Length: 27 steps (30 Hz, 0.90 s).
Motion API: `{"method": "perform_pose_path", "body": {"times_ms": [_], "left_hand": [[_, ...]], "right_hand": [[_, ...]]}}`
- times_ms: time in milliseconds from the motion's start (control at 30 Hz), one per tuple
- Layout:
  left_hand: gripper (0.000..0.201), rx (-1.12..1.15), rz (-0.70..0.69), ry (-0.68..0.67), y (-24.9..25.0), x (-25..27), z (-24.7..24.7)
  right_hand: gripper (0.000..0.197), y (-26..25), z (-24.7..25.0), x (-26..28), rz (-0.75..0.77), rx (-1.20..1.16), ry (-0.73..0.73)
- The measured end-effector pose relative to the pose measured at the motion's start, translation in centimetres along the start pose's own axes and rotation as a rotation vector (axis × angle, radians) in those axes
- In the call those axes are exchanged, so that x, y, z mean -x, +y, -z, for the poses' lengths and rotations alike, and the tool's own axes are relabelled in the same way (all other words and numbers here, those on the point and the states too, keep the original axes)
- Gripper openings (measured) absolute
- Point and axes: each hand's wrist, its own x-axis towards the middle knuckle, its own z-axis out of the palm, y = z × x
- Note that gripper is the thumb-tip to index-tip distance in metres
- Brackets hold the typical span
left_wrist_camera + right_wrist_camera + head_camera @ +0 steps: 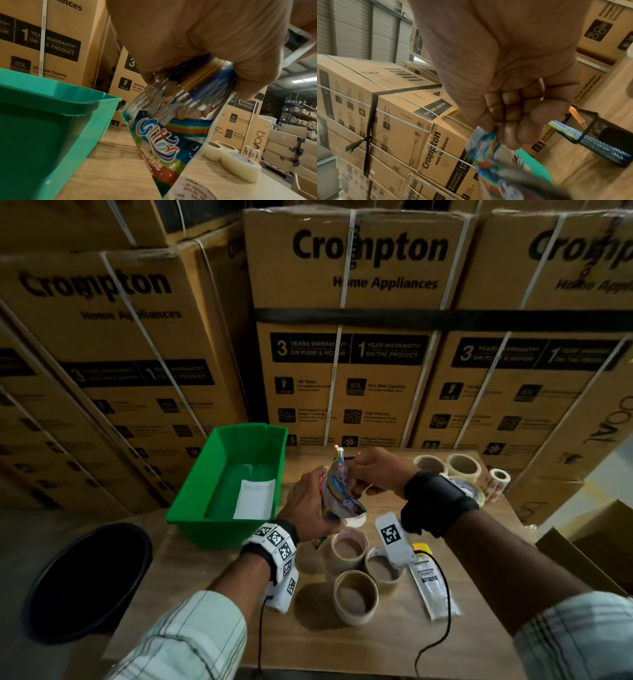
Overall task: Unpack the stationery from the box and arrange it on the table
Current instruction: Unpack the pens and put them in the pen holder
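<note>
A colourful clear pouch of glitter pens (337, 491) is held above the wooden table (376, 642). My left hand (318, 491) grips its lower part, fingers wrapped round the pens inside the pouch (163, 142). My right hand (356, 467) pinches the pouch's top edge (489, 159) between thumb and fingers. The green plastic box (191, 501) stands just left of the hands, with a white sheet (255, 498) lying on its floor. A black mesh pen holder (599, 135) with pens in it stands on the table beyond the hands.
Three tape rolls (356, 592) stand near me, beside a white packet (433, 590). More tape rolls (464, 465) and a label roll (498, 479) sit at the far right. Stacked cartons (342, 371) wall off the back. A black tub (89, 580) sits on the floor at left.
</note>
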Motion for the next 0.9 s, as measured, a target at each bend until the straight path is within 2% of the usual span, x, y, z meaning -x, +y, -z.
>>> {"method": "perform_pose_path", "body": {"times_ms": [133, 233, 333, 433, 533, 800, 900], "left_hand": [[0.079, -0.065, 0.005, -0.017, 1.3, 0.3, 0.5], [0.082, -0.136, 0.034, -0.047, 1.5, 0.4, 0.4], [0.085, -0.177, 0.043, -0.012, 1.6, 0.2, 0.3], [0.095, -0.205, 0.065, -0.021, 1.2, 0.2, 0.2], [0.096, -0.193, 0.086, 0.000, 0.8, 0.1, -0.1], [0.110, -0.231, 0.128, -0.018, -0.1, -0.1, -1.0], [0.112, -0.245, 0.124, -0.036, -0.2, -0.1, -1.0]], "right_hand": [[0.021, 0.3, 0.9, -0.6, 0.067, 0.293, -0.043], [0.026, 0.8, 0.9, -1.1, 0.069, 0.390, -0.106], [0.026, 1.4, 0.6, -1.5, 0.044, 0.281, -0.161], [0.031, 1.4, 0.6, -1.6, 0.019, 0.073, -0.163], [0.036, 1.2, 0.8, -1.4, -0.014, -0.046, -0.158], [0.031, 0.6, 1.0, -1.1, -0.072, -0.051, -0.146], [0.026, 0.4, 1.1, -1.1, -0.046, 0.051, -0.134]]}}
